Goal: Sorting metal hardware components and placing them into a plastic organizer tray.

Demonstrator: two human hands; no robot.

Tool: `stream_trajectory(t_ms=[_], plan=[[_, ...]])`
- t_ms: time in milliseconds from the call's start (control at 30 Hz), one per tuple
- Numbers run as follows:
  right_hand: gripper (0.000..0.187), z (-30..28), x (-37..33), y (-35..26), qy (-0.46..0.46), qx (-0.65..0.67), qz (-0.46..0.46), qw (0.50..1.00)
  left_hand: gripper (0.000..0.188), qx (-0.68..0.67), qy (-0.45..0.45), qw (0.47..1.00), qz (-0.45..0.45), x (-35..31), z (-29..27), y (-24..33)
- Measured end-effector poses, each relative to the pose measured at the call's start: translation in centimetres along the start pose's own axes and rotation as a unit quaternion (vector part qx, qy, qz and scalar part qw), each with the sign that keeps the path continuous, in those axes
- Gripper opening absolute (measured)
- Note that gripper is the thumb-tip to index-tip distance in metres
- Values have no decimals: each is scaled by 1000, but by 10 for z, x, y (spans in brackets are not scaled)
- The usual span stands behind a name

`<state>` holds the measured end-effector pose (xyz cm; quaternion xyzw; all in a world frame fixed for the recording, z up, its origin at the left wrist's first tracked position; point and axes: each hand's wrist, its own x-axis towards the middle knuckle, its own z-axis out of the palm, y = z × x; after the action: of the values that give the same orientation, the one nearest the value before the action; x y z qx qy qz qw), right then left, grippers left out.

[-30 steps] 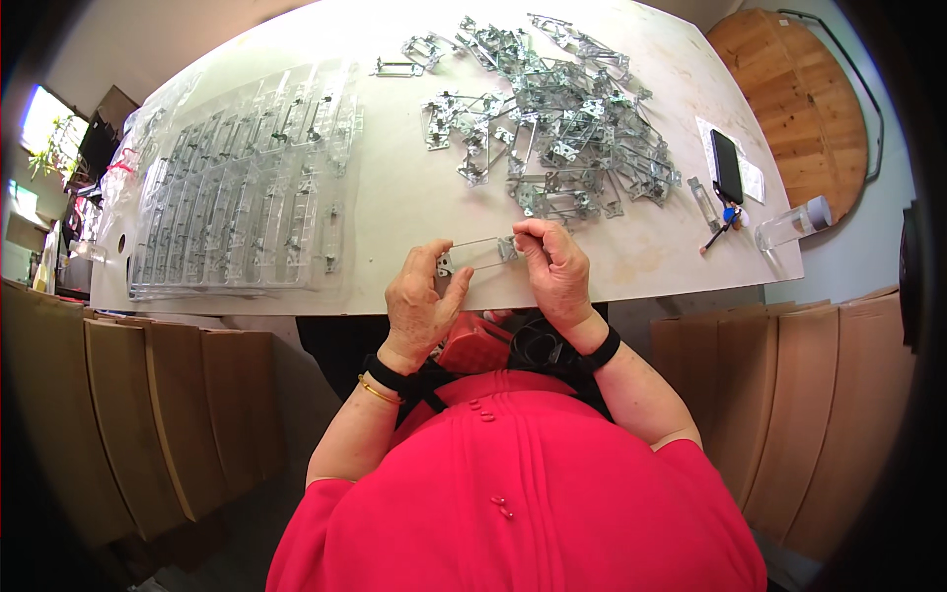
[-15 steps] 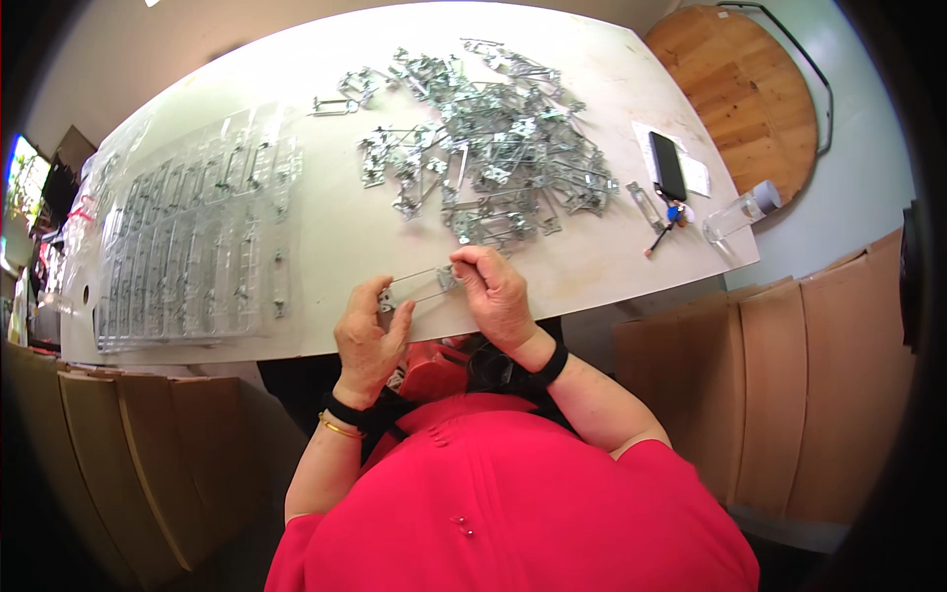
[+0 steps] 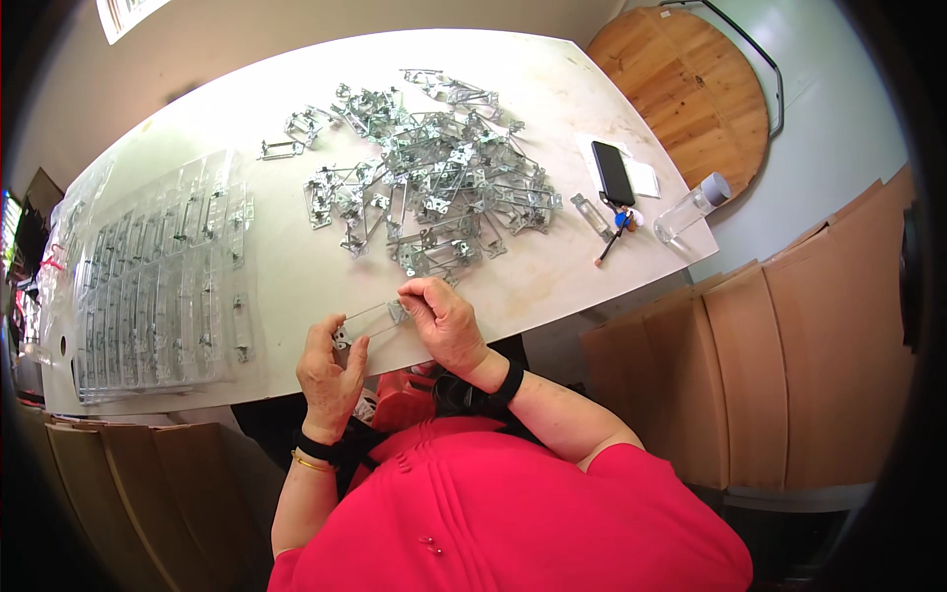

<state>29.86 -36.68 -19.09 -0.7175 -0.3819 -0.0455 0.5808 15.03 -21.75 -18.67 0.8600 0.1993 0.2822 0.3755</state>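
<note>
Between my hands, over the near edge of the table, is a metal bracket assembly (image 3: 371, 322) with two thin rods joining small plates at its ends. My left hand (image 3: 330, 375) pinches its left end plate between thumb and fingers. At the other end, my right hand (image 3: 444, 324) has thumb and fingertips closed on the plate, partly covering it. Just beyond lies a large heap of similar metal bracket assemblies (image 3: 444, 168), tangled together. To the left, clear plastic trays (image 3: 163, 286) hold rows of such assemblies.
On the right of the white table (image 3: 552, 296) lie a black phone (image 3: 612, 174) on white paper, a single bracket (image 3: 592, 217), a small keyring-like object (image 3: 621, 222) and a clear bottle (image 3: 691, 209). Cardboard sheets (image 3: 750, 365) stand at right; a round wooden tabletop (image 3: 691, 89) leans behind.
The view has shifted, so the table and everything on it sit lower and further left in the picture. Both hands keep the same grip on the bracket assembly.
</note>
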Motion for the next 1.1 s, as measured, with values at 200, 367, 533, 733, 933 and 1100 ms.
stream_trajectory(t_ms=[200, 367, 533, 733, 933, 1100], plan=[[12, 1, 0, 1, 1, 4, 7, 1000, 39, -1, 4, 1000, 3, 0, 0, -2], [12, 0, -2, 2, 11, -3, 10, 1000, 39, -3, 8, 1000, 11, 0, 1, 1], [12, 0, -3, 1, 6, -11, 12, 1000, 40, 0, 29, 999, 38, -1, 1, 0], [12, 1, -4, 1, 3, -2, 24, 1000, 40, 3, 32, 998, 47, -2, 0, 0], [12, -1, -3, 3, 11, -17, 31, 999, 40, 3, 25, 999, 30, 2, 1, 4], [13, -1, -2, 1, 10, 1, 28, 1000, 40, 2, 32, 999, 44, 2, 2, 3]])
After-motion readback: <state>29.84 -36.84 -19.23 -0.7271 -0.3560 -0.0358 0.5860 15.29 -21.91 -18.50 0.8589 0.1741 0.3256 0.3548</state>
